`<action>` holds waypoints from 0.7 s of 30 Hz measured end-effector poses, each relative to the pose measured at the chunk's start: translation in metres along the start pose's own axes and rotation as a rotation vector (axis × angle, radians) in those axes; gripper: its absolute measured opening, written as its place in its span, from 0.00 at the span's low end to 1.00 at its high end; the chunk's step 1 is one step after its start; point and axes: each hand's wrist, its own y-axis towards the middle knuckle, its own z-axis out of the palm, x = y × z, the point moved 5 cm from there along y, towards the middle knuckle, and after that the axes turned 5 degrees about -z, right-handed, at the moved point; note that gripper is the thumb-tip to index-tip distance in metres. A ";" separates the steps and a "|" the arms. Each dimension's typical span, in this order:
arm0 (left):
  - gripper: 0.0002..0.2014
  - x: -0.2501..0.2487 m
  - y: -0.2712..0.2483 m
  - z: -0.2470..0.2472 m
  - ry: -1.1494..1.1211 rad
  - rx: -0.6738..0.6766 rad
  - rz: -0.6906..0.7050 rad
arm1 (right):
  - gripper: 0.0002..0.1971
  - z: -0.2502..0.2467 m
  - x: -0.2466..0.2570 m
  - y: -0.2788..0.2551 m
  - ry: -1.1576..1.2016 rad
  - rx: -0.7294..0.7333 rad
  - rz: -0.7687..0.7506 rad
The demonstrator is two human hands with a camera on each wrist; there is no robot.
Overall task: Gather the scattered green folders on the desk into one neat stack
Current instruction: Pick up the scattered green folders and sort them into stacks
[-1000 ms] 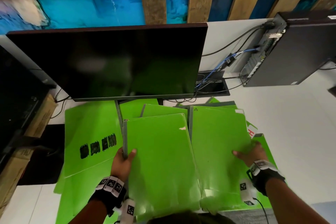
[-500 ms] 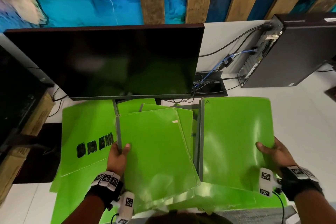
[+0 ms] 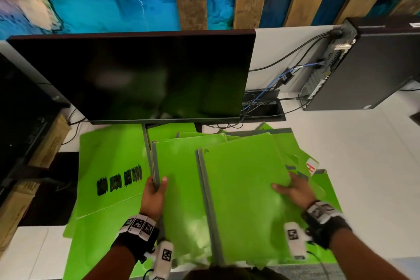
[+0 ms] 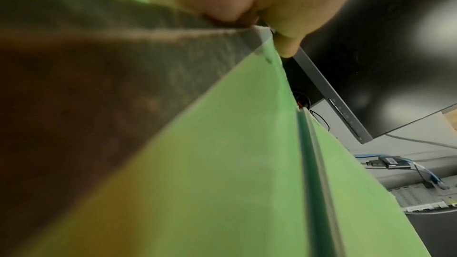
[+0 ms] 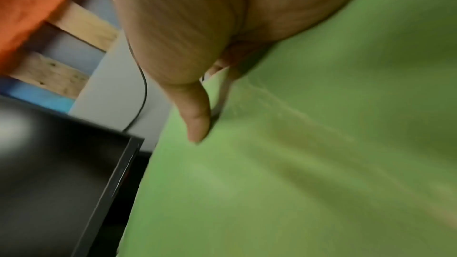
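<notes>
Top green folder [image 3: 241, 191] long side pointing away, grey spine toward left hand [image 3: 154, 195], right hand [image 3: 295, 191] grasping its right edge, left hand pinching middle folder [image 3: 179, 188] spine, on counter [image 3: 363, 166]

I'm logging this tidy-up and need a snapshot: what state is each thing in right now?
left hand: grips the grey spine of the middle folder
right hand: holds the right edge of the top folder
top folder: closed, lies askew over the middle folder
middle folder: closed, partly covered
scribbled folder: flat on the desk, not gathered
monitor: screen dark
computer tower: cables plugged in
</notes>
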 end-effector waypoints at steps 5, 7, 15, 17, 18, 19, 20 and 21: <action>0.25 0.001 -0.011 0.005 -0.038 0.059 -0.024 | 0.40 0.088 0.022 0.011 -0.078 0.092 -0.035; 0.27 0.004 -0.012 0.005 -0.020 0.101 -0.025 | 0.48 0.113 0.026 0.017 -0.161 0.155 -0.044; 0.22 0.011 -0.032 -0.002 -0.011 0.168 -0.046 | 0.54 0.124 0.034 0.025 -0.613 0.190 0.007; 0.19 0.012 -0.034 -0.010 -0.039 0.121 -0.030 | 0.50 0.126 0.036 0.028 -0.523 0.237 -0.016; 0.17 0.014 -0.032 -0.015 -0.048 0.101 -0.031 | 0.47 0.128 0.039 0.030 -0.482 0.275 -0.036; 0.17 0.017 -0.030 -0.022 -0.060 0.089 -0.041 | 0.43 0.131 0.042 0.030 -0.476 0.318 -0.051; 0.17 0.021 -0.027 -0.031 -0.073 0.089 -0.067 | 0.40 0.135 0.043 0.030 -0.500 0.336 -0.058; 0.17 0.026 -0.025 -0.042 -0.086 0.092 -0.094 | 0.39 0.138 0.042 0.032 -0.536 0.304 -0.062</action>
